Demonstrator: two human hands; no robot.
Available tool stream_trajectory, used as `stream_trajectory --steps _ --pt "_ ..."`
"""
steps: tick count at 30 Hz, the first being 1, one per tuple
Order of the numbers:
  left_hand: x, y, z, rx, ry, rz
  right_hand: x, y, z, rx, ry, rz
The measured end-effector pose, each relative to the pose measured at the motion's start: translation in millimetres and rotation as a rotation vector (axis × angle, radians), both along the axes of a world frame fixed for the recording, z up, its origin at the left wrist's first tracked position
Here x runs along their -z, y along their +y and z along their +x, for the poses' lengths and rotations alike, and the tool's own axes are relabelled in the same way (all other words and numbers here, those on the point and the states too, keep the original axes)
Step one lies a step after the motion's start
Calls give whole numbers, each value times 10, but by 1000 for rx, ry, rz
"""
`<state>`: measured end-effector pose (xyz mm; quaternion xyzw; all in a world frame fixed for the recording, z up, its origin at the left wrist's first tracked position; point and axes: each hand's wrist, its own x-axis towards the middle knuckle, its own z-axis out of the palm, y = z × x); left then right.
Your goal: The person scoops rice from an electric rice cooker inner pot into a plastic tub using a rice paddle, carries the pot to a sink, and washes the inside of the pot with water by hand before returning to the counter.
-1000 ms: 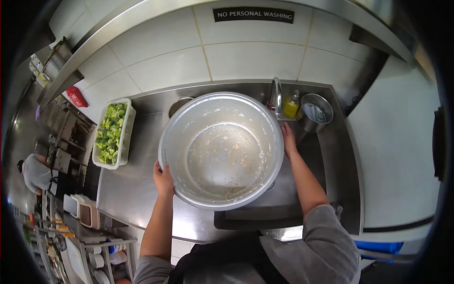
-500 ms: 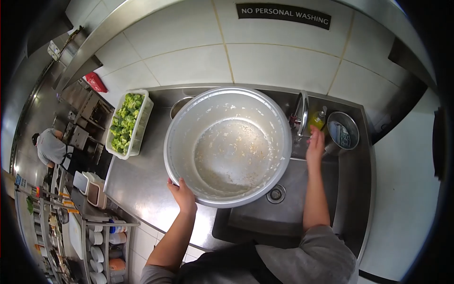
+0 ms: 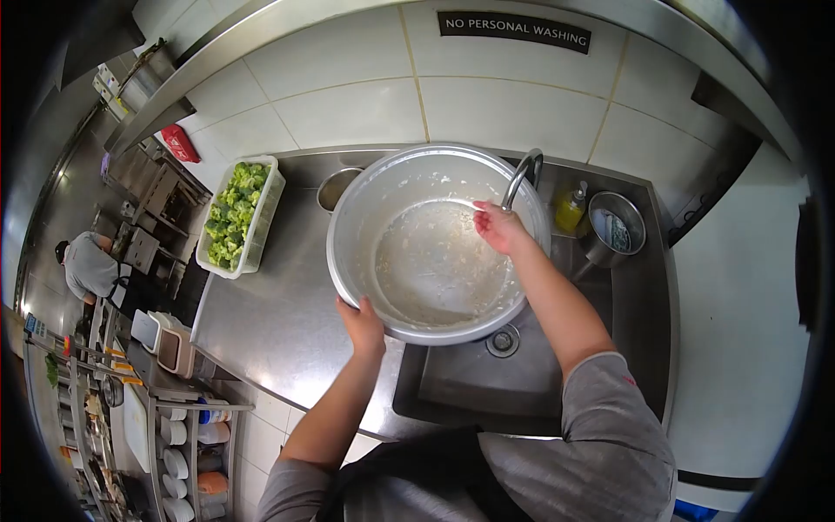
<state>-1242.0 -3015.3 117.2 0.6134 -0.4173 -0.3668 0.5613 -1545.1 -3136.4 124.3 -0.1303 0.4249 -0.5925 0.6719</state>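
Observation:
A large round metal pot (image 3: 435,287), with white grains and bits stuck to its inner wall and bottom, rests tilted over the counter and the sink's edge. My left hand (image 3: 363,326) grips its near left rim, thumb on top. Over the pot's inside, at the end of the curved tap (image 3: 522,174), is my right hand (image 3: 500,228). Its fingers are loosely apart, and nothing shows in them. I cannot tell whether it touches the spout, or whether water runs.
Left on the steel counter (image 3: 270,322) stands a white tub (image 3: 271,217) of broccoli (image 3: 235,217). A small metal bowl (image 3: 335,190) sits behind the pot. Soap bottle (image 3: 571,209) and metal container (image 3: 602,248) stand right of the tap. The sink (image 3: 487,391) lies in front. Another person (image 3: 94,265) works far left.
My right hand has moved left from near the soap bottle to the tap's end above the pot. The spout now reaches over the pot, which has shifted slightly right and away from me.

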Motion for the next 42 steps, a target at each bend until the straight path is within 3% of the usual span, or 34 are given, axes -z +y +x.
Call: stream_trajectory --steps 1,4,5,7,9,10,11,12,13,14,15,16,17,18,19,21,22,23,24,26,27,29,30,31,32,34,36,38,39,40,41,42 --pt "31 -161 62 -63 38 14 20 -14 65 2 -1 3" --pt "5 -481 223 -131 132 12 -55 -109 95 -235 480 -28" --pt "-36 -527 287 -131 180 -1 -191 -37 125 -241 478 -28" --pt "-118 -576 407 -141 150 15 -444 98 141 -149 982 250" --pt "-164 -618 526 -133 123 30 140 -213 39 -72 903 207" --pt "-140 -638 603 -184 -206 66 310 -275 20 -336 1657 -176" --pt "-172 -637 583 -226 -539 97 129 -138 50 -627 2365 -622" --pt "-205 -636 548 -202 -544 90 18 143 37 -489 2261 -497" --pt "-400 -561 474 -249 -772 75 -394 577 123 -342 2141 -395" --pt "-569 -506 385 -298 -998 52 -663 834 87 -417 2067 -477" --pt "-668 -491 295 -276 -1002 40 -742 997 46 -487 1990 -561" --pt "-744 -508 186 -183 -1202 -126 -615 1074 -46 -473 1993 -541" --pt "-761 -520 90 -90 -1393 -294 -416 1158 -147 16 1874 -652" --pt "-723 -591 -74 154 -1262 -365 -225 1245 -200 482 1694 -739" --pt "-653 -672 -288 392 -1119 -427 -86 1340 -145 483 1697 -726" --pt "-340 -834 -838 722 -838 -408 100 1444 -61 773 1164 -411" --pt "-341 -802 -1173 786 -721 -231 165 1504 -118 782 1168 -406" --pt "-351 -777 -1484 845 -603 -55 227 1560 -202 659 894 -277" --pt "-310 -801 -1719 858 -604 -58 278 1602 -307 533 618 -151" --pt "-228 -902 -2076 887 -87 242 305 1569 -968 756 1130 -427" --pt "-226 -957 -2158 894 -85 243 184 1522 -1335 841 1107 -336" --pt "-216 -1032 -2247 753 -128 277 85 1397 -2189 740 1460 -160" --pt "-144 -1050 -2278 765 -99 125 137 1288 -2621 317 1736 98" --pt "-70 -1091 -2289 766 -102 129 170 1172 -2898 -144 1941 361" --pt "-19 -1143 -2274 800 -193 -4 183 1055 -2986 -145 1936 360" --pt "-21 -1185 -2183 825 -290 -134 246 878 -3074 -993 1950 485" --pt "-327 -1061 -2032 896 -366 -266 181 799 -2982 -1059 1813 474" --pt "-584 -930 -1666 992 -623 -382 247 743 -2915 -1122 1675 461" --pt "-983 -730 -1538 1018 -618 -49 382 728 -2928 -820 1591 449" --pt "-1018 -710 -1283 1027 -764 -209 533 703 -2962 -530 1488 432" --pt "-1062 -669 -1012 981 -999 -275 743 654 -3047 -540 1487 432" --pt "-1099 -639 -755 968 -1044 -204 985 597 -3164 -411 1650 576"
